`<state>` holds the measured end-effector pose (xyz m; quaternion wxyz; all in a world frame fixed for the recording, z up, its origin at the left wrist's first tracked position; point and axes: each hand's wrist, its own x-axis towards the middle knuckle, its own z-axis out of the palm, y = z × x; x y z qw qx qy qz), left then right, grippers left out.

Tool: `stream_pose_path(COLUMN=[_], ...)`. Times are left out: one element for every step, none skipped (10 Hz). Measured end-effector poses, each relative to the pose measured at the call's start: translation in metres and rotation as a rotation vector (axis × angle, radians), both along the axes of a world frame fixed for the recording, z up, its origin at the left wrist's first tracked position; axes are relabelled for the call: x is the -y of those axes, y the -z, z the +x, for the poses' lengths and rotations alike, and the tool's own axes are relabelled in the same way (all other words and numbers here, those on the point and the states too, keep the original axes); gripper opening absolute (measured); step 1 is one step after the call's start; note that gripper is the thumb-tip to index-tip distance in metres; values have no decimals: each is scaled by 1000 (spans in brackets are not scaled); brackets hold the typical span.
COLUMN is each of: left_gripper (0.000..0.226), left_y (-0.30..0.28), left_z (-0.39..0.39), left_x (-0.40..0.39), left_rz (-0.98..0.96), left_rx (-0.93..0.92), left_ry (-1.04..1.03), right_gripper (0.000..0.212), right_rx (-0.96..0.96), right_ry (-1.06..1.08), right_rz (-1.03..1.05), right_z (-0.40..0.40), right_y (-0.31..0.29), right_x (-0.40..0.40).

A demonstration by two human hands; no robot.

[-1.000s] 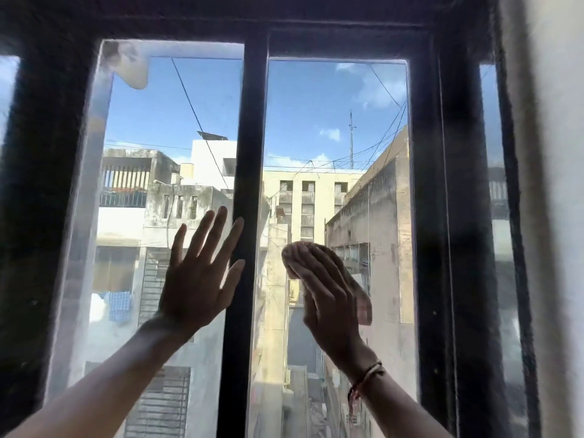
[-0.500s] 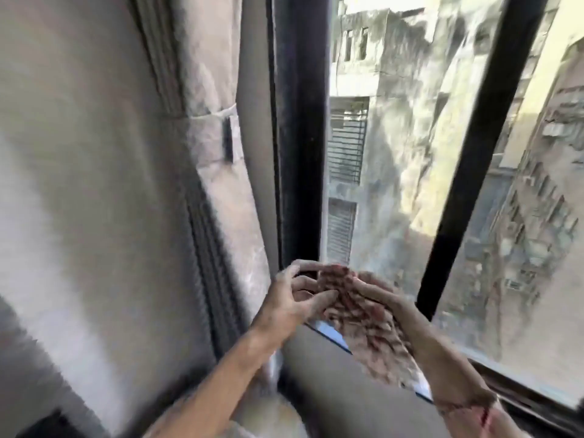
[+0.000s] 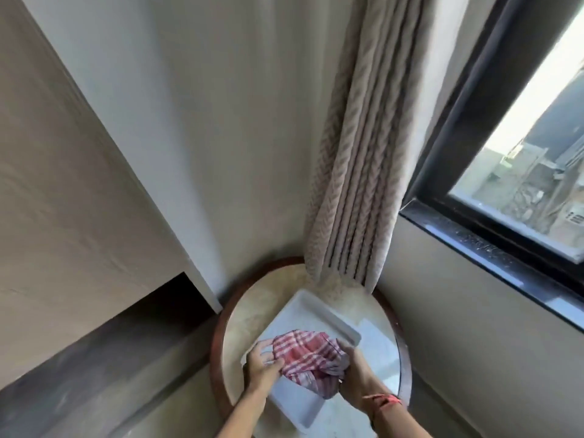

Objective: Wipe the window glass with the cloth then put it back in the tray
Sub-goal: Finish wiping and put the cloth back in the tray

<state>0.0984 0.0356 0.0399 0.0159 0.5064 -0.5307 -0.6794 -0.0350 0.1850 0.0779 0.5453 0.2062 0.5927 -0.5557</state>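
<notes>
A red-and-white checked cloth (image 3: 308,358) lies bunched over the white rectangular tray (image 3: 303,306), which sits on a small round table. My left hand (image 3: 262,368) grips the cloth's left edge. My right hand (image 3: 357,379), with a red thread band on its wrist, holds the cloth's right side low in the tray. The window glass (image 3: 534,172) is up at the right, behind a dark frame, away from both hands.
The round table (image 3: 249,311) has a pale top and a dark wooden rim and stands in the corner. A beige patterned curtain (image 3: 357,172) hangs down onto its back edge. A dark window sill (image 3: 493,257) runs at the right. Walls close in left and behind.
The view has swung from the window down to the corner table. Both hands carried the cloth away from the glass and lowered it into the tray.
</notes>
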Motion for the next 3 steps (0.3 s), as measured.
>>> stream_pose_path(left_gripper=[59,72,69], left_y=[20,11,-5], left_z=[-9,-24,-35], left_x=[12,22,21], left_rz=[-33,-132,-285], left_rx=[32,78,141], left_ry=[243,562,727], right_gripper=[47,30,21], right_rx=[-42,-146,-229], right_ry=[-3,-39,-59], right_rz=[33,84,130], right_z=[-1,-22,-36], right_y=[5,8,6], right_x=[11,14,6])
